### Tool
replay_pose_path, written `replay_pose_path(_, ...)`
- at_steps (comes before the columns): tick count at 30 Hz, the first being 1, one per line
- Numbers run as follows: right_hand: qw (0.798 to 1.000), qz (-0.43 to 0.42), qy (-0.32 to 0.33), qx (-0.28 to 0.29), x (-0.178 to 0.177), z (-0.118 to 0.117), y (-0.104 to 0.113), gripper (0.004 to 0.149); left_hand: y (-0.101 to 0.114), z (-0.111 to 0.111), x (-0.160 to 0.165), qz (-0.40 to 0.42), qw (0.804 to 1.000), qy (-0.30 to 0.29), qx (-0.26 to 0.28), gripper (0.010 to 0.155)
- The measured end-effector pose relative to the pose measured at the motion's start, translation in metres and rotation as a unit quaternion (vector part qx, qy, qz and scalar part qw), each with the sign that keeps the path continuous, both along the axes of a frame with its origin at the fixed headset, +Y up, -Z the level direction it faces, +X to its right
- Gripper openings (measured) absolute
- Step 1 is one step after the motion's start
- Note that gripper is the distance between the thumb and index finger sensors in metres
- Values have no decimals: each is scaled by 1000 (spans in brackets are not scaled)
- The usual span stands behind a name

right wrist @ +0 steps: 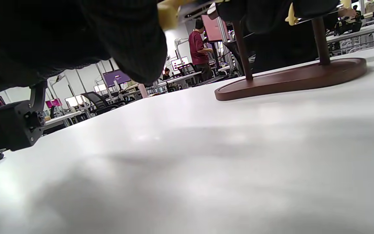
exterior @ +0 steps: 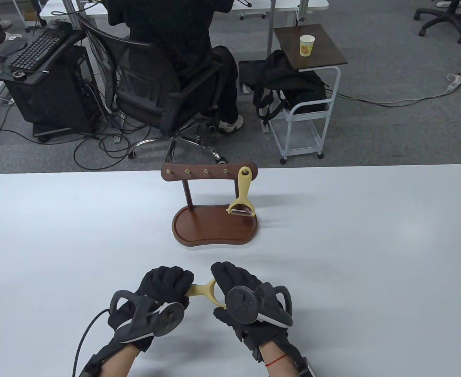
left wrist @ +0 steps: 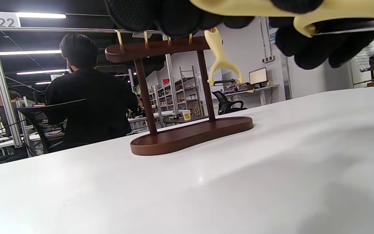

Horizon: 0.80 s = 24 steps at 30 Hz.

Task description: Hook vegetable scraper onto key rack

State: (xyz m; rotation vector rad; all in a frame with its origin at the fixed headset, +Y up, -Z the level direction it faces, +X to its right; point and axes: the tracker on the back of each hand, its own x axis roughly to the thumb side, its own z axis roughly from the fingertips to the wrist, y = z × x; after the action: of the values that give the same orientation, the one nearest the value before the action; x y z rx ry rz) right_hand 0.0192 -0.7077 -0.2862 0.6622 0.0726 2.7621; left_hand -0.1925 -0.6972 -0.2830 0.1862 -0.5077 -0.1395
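Here, near the bench's (exterior: 372,235) front edge, the left hand (exterior: 158,298) grips the scraper's (exterior: 205,291) handle and the right hand (exterior: 246,302) grips its head. It looks light, stiff and smooth; hold the handle, away from the blade. The rack (exterior: 211,196) stands by the far edge.

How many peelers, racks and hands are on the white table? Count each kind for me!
Yellow peelers: 2, one hanging on the rack, one held by both hands
Wooden key rack: 1
Gloved hands: 2, left hand, right hand
Total: 5
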Motion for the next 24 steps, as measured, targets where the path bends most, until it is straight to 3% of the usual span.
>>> replay_pose_path(10,997,11,-29,64,-11,4,5,88,-2,-6,-11,20,1000,17,13,66)
replay_pose_path(15,991,-1,-92,102,-13,4,17,88,-1,-11,-37,50,996,68,21,79)
replay_pose_path(20,977,-35,-169,128,-12,0,25,88,-3,-16,-68,89,988,121,23,76)
replay_pose_path(24,957,-69,-238,147,-10,-5,36,88,-6,-18,-76,96,986,132,18,75)
